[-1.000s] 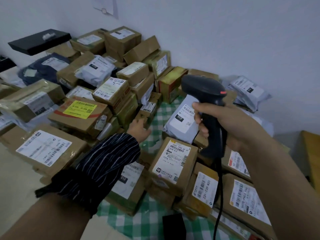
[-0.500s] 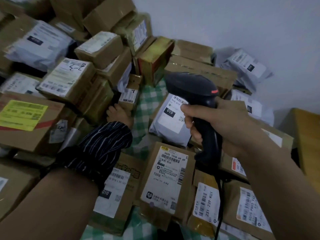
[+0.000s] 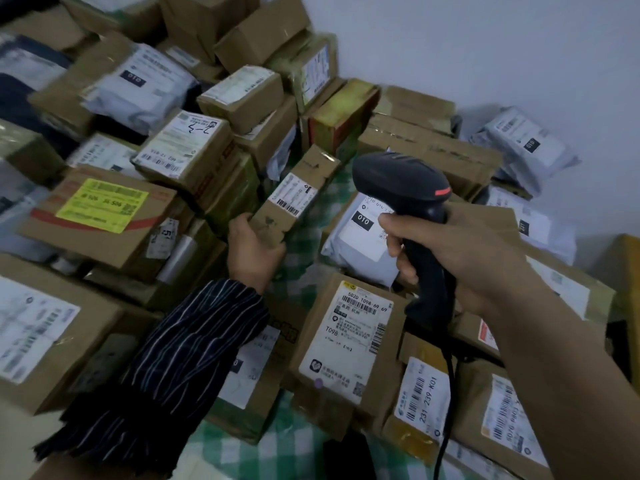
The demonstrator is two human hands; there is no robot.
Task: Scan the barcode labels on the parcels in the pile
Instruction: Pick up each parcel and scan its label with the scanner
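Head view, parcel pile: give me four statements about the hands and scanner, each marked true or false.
1. The right hand holds the black handheld barcode scanner by its handle. True.
2. The left hand is empty. False: it grips one end of a narrow brown cardboard box.
3. That box's white barcode label faces up. True.
4. The scanner is cordless. False: a black cable hangs from its handle.
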